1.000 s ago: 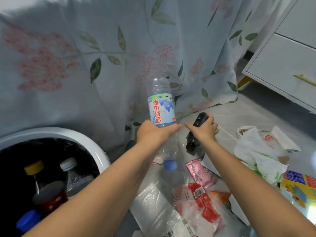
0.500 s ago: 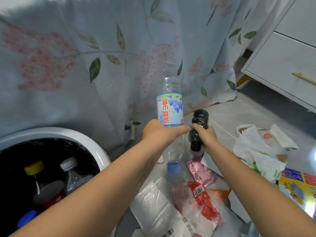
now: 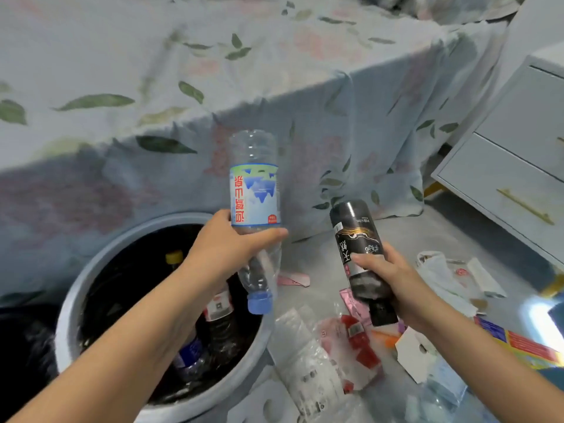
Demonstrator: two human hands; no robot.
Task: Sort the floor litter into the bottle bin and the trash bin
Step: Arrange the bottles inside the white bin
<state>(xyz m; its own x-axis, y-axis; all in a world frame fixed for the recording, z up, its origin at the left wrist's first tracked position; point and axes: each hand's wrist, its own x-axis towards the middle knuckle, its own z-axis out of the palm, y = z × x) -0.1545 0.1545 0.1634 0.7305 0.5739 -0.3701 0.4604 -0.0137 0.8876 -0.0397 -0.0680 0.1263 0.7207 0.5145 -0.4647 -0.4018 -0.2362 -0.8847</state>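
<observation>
Both bottles have been lifted from the floor: the clear bottle, gripped cap-down by the left hand, is held over the bottle bin, while the dark bottle is gripped farther right by the right hand.

A clear water bottle and a dark bottle are held cap-down beside the round, bottle-filled bin.
</observation>
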